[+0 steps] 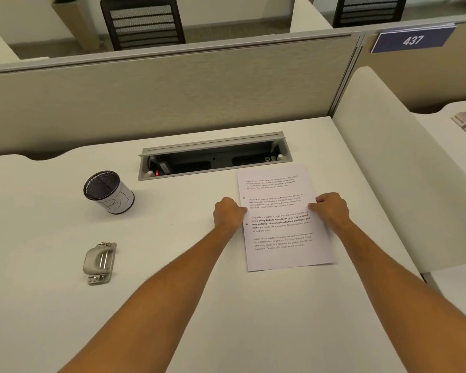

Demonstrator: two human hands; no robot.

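Observation:
A white printed sheet of paper [281, 227] with several paragraphs of text and two punched holes on its left margin lies on the white desk [199, 305], right of centre. My left hand [228, 212] grips the sheet's left edge with curled fingers. My right hand [331, 208] grips the right edge the same way. A grey hole punch [100, 262] lies on the desk to the left, apart from both hands.
A black mesh pen cup [108, 191] with a white paper label stands at the left. An open cable tray [213, 157] is sunk into the desk behind the sheet. Beige partitions [172, 90] close off the back and right; a sign reads 437 [412, 40].

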